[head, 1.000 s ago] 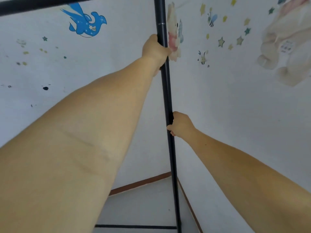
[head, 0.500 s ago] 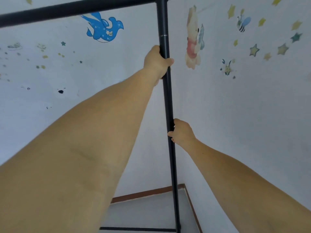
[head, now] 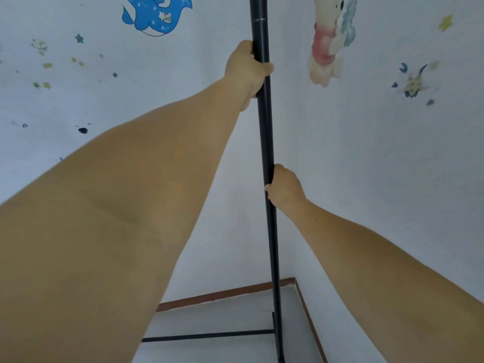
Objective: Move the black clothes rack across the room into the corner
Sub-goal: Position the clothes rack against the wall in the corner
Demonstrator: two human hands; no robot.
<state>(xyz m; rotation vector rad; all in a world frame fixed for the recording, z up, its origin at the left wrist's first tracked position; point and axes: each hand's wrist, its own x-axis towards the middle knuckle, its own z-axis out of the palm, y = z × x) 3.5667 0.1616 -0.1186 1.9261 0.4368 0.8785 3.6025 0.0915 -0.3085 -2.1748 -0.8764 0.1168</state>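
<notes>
**Both hands on rack upright, in the corner**

Landmark = the black clothes rack [head: 264, 132], its upright pole running top to bottom just right of centre.

Left of pole: a blue dolphin sticker [head: 154, 15] high on the wall, w/ small star stickers [head: 78, 38] scattered further left. Left hand [head: 247, 68] grips the pole high up, fingers [head: 265, 68] wrapped fully round it, closed tight, forearm stretching down-left.

At the pole's foot, a thin black crossbar [head: 209, 336] of the rack runs off to the left, low over the pale floor [head: 222, 315]. A brown skirting board [head: 222, 294] meets in the room corner right behind the pole.

Right of pole: right hand [head: 284, 187] holds it lower down, approx. mid-height, fingers curled shut round the tube. On the wall above, a bear sticker [head: 327, 48]; further right, more star stickers, blurred.
</notes>
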